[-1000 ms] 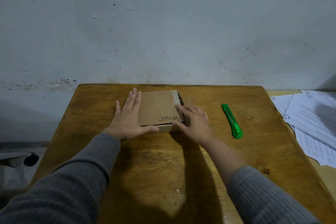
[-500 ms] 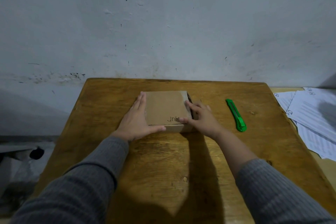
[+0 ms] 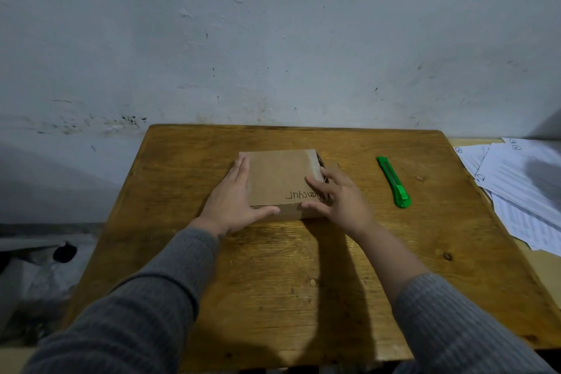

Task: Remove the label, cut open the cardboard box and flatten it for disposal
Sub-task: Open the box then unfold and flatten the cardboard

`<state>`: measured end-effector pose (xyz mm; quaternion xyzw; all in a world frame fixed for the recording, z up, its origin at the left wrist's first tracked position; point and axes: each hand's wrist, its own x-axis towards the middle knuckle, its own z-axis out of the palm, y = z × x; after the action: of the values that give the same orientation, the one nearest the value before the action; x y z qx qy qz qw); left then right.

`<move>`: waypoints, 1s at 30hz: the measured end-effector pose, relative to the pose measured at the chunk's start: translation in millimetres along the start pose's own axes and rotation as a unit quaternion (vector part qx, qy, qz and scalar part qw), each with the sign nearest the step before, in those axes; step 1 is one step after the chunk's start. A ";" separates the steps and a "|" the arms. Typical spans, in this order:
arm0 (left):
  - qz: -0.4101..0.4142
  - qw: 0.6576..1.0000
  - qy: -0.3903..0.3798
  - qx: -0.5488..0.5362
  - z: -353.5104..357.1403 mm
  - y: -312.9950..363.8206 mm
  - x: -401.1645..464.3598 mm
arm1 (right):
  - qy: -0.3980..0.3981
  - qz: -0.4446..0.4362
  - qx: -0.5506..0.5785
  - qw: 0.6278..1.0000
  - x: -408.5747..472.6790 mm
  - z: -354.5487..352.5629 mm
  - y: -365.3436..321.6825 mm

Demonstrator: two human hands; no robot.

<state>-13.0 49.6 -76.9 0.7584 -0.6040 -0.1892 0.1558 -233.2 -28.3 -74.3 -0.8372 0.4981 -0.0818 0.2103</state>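
Observation:
A flat brown cardboard box (image 3: 280, 174) lies on the wooden table (image 3: 303, 267), with black handwriting near its front right corner. My left hand (image 3: 233, 200) rests flat against the box's left side, its thumb along the front edge. At the right front corner, my right hand (image 3: 343, 200) has its fingers on the top by the writing and its thumb on the front face. A green utility knife (image 3: 394, 182) lies on the table to the right of the box, untouched. No separate label is visible.
Loose printed paper sheets (image 3: 522, 188) lie on a neighbouring surface to the right. A grey wall stands right behind the table's far edge. Crumpled pale material and a dark object (image 3: 63, 252) sit low on the left, off the table.
My right fingers have shifted on the box's front right corner, covering then uncovering part of the writing. The left hand stays against the left side. The camera view has drifted slightly.

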 end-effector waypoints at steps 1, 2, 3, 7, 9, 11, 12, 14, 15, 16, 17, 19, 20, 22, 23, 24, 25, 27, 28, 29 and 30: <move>0.006 1.000 0.000 -0.001 -0.2 -2.3 -1.8 | 0.001 0.007 0.018 1.000 -2.0 0.4 0.5; 0.011 1.000 0.000 -0.003 -0.1 -4.4 -3.0 | 0.007 0.015 0.045 0.999 -3.9 0.6 0.4; 0.015 1.000 0.000 -0.006 -0.1 -5.6 -3.8 | 0.016 0.020 0.070 0.997 -4.8 0.8 0.1; 0.004 0.999 -0.002 -0.040 -1.9 -3.1 -4.6 | 0.054 0.014 0.054 0.997 -3.6 -5.3 -2.6; 0.001 0.999 0.002 -0.047 -1.9 -3.8 -6.1 | 0.079 0.010 0.059 0.995 -4.5 -9.3 -5.2; 0.009 0.998 0.006 -0.055 -2.5 -6.1 -8.8 | 0.091 0.010 0.089 0.992 -5.2 -11.7 -8.0; 0.018 0.998 0.013 -0.066 -2.9 -6.6 -10.5 | 0.093 0.014 0.110 0.989 -5.8 -12.9 -10.3; 0.040 0.995 0.038 -0.077 -2.0 -6.2 -15.0 | 0.101 0.027 0.152 0.983 -5.1 -14.5 -14.7; 0.046 0.995 0.046 -0.074 -0.4 -6.1 -18.0 | 0.108 0.031 0.167 0.980 -4.6 -15.8 -17.3; 0.047 0.995 0.048 -0.070 2.3 -6.9 -20.9 | 0.115 0.035 0.180 0.976 -3.8 -16.4 -19.0; 0.043 0.996 0.045 -0.069 4.9 -8.0 -23.9 | 0.121 0.038 0.194 0.973 -3.0 -17.4 -21.1; 0.043 0.996 0.034 -0.066 8.7 -10.5 -28.2 | 0.133 0.055 0.226 0.963 -1.3 -20.3 -25.7; 0.049 0.996 0.035 -0.060 8.8 -10.7 -28.9 | 0.140 0.065 0.240 0.958 -0.2 -22.1 -28.8; 0.067 0.996 0.043 -0.042 3.3 -6.8 -28.6 | 0.160 0.078 0.262 0.949 4.0 -24.1 -33.4; 0.071 0.996 0.045 -0.033 0.6 -5.6 -26.9 | 0.171 0.080 0.273 0.943 7.0 -24.7 -35.4; 0.073 0.996 0.049 -0.023 -3.3 -2.8 -25.6 | 0.178 0.080 0.289 0.937 10.2 -24.7 -36.5; 0.071 0.996 0.049 -0.011 -5.5 -1.9 -23.6 | 0.182 0.077 0.307 0.931 13.1 -24.7 -37.3; 0.062 0.996 0.065 0.009 -9.7 1.8 -19.7 | 0.179 0.066 0.320 0.928 17.5 -22.3 -36.5; 0.061 0.995 0.083 0.015 -10.9 3.0 -16.5 | 0.173 0.063 0.314 0.931 17.8 -20.8 -36.5; 0.060 0.993 0.105 0.016 -12.4 5.1 -13.5 | 0.167 0.063 0.301 0.937 18.2 -17.4 -35.5; 0.057 0.991 0.123 0.018 -12.9 6.1 -9.5 | 0.164 0.067 0.277 0.944 18.7 -12.5 -33.9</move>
<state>-13.9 57.7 -61.8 0.7426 -0.6262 -0.0743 0.2255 -201.2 -33.8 -49.7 -0.6853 0.5384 -0.3385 0.3548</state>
